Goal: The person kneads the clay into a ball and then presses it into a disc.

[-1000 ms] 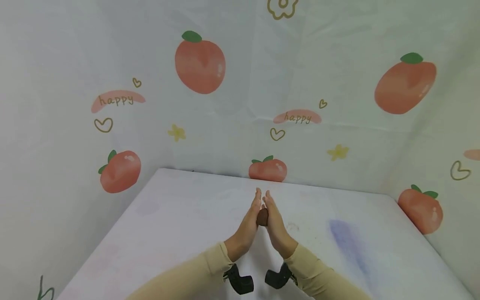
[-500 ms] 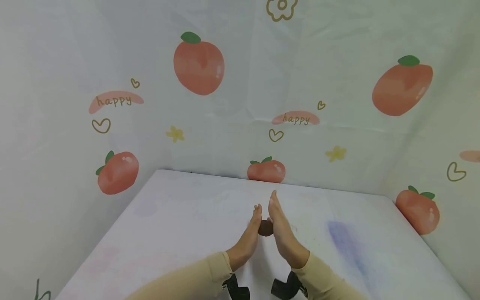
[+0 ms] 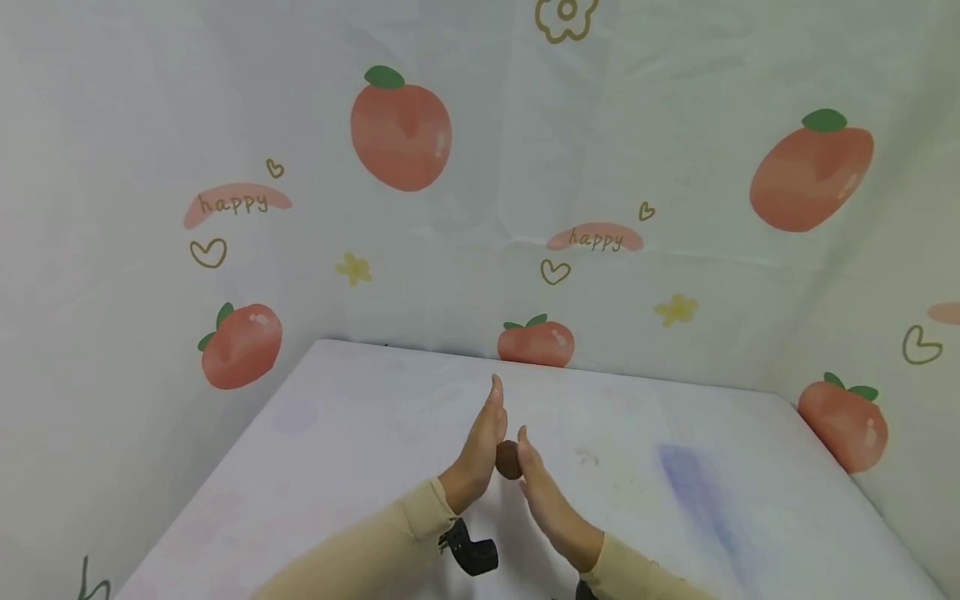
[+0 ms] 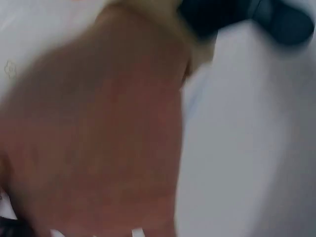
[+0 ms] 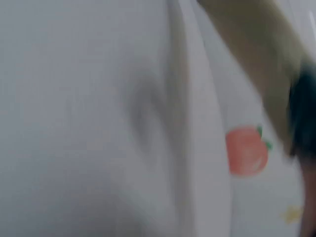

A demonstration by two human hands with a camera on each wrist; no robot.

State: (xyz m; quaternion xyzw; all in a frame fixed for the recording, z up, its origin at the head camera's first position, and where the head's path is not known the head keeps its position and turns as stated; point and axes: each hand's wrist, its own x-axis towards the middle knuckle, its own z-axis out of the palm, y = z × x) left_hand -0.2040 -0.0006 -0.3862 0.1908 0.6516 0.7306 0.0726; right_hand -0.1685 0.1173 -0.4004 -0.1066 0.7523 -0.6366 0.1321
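A small brown ball [image 3: 508, 460], which looks like modelling clay, sits between my two palms above the white table in the head view. My left hand [image 3: 476, 450] has straight fingers pointing forward and up, its palm against the ball's left side. From the right, my right hand [image 3: 555, 504] touches the ball with its fingers, also held straight; it lies further back than the left. In the left wrist view the left hand [image 4: 113, 133] is large and blurred, and the ball cannot be made out. Only a strip of the right hand [image 5: 308, 197] shows in the right wrist view.
The white table [image 3: 360, 433] carries a blue-purple smear [image 3: 697, 492] on the right. Behind it hangs a white cloth [image 3: 465, 217] printed with peaches. A black wrist camera mount [image 3: 472, 550] juts out under the left forearm.
The hands slide against each other: half a second ago the right was further forward, now the left is. The brown ball shifts slightly left and looks rounder than a second ago.
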